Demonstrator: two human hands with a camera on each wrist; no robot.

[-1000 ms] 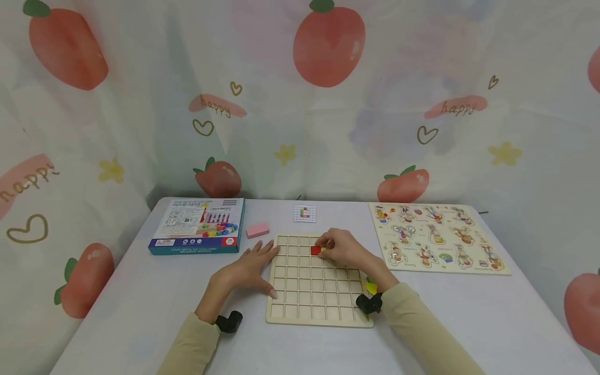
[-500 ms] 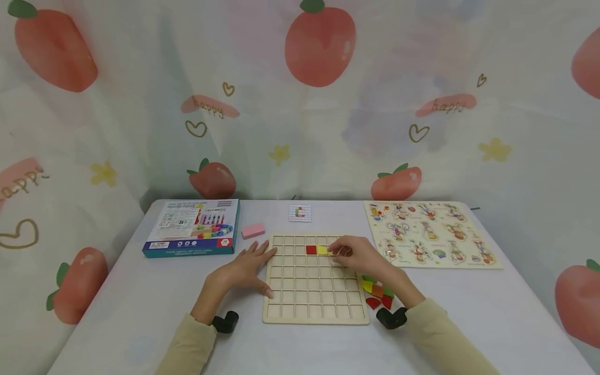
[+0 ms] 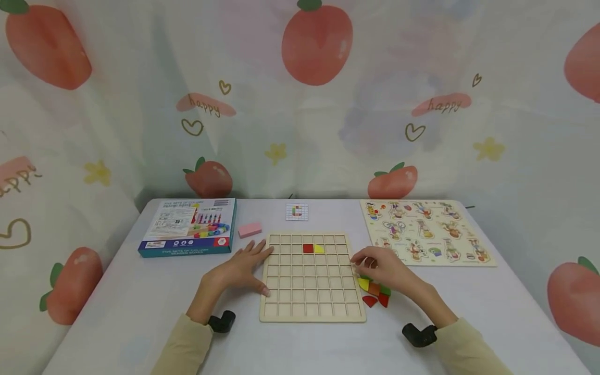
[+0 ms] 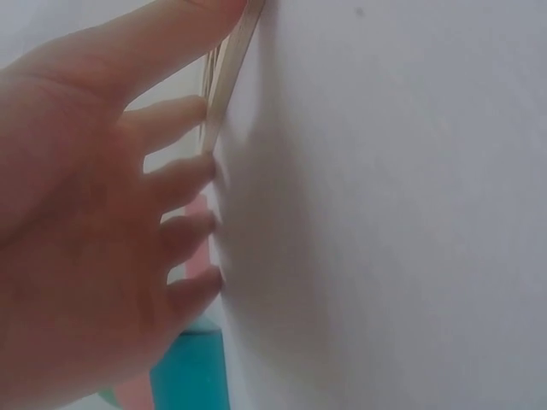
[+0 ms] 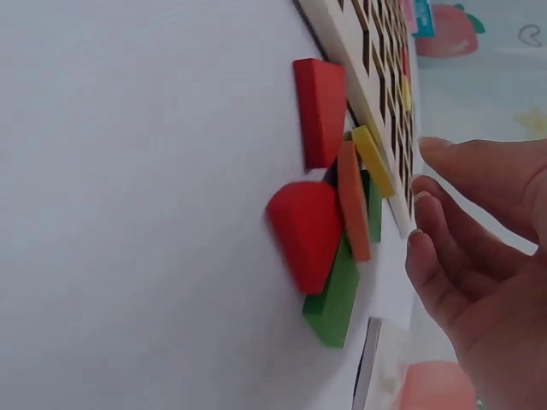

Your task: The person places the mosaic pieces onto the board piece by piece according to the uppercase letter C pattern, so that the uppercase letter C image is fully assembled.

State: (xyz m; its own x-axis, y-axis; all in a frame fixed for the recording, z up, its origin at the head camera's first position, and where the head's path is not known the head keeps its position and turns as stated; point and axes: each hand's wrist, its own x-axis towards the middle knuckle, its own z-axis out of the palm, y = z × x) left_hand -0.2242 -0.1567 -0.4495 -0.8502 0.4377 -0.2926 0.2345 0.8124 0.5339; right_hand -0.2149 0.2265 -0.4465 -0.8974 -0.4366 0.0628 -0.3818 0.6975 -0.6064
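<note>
The grid (image 3: 311,319) lies on the table (image 3: 290,354), two tiles (image 3: 308,249) side by side in its second row from the back. At its left edge is the left hand (image 3: 241,268); right, loose tiles (image 3: 374,289) near the right hand (image 3: 386,268). Behind: card (image 3: 297,212); back left, block (image 3: 250,229), then box (image 3: 187,227); back right, puzzle (image 3: 431,234).

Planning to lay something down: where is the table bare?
The table is bare in front of the box, of the puzzle, and of the grid between the sleeves. Crowded: the grid's right side, with the pieces and right hand.
</note>
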